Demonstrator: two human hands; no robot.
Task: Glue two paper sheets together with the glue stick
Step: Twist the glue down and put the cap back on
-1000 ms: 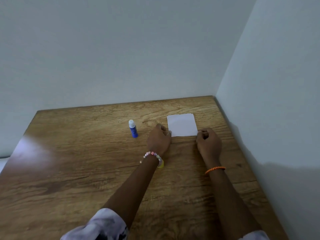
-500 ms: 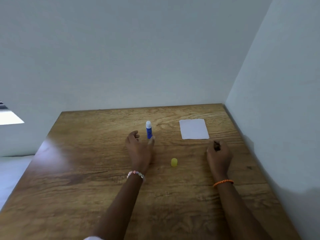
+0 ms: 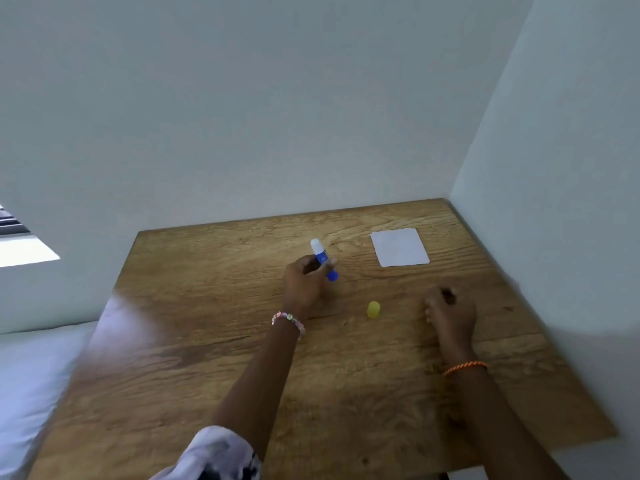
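My left hand [image 3: 304, 284] grips a blue glue stick [image 3: 323, 259] with its white tip bare, tilted and lifted off the wooden table [image 3: 207, 341]. A white paper sheet [image 3: 399, 247] lies flat at the far right of the table, near the corner; I cannot tell whether it is one sheet or two stacked. A small yellow cap [image 3: 373, 309] stands on the table between my hands. My right hand [image 3: 450, 311] rests on the table as a loose fist, below the paper, holding nothing visible.
Walls close in the table at the back and on the right [image 3: 554, 202]. A white surface [image 3: 27, 375] lies beyond the table's left edge. A bright window patch [image 3: 24, 252] shows at far left.
My left hand left the paper, moved left to the upright glue stick, closed on it and tilted it up. My right hand drew back from the paper. The view shifted.
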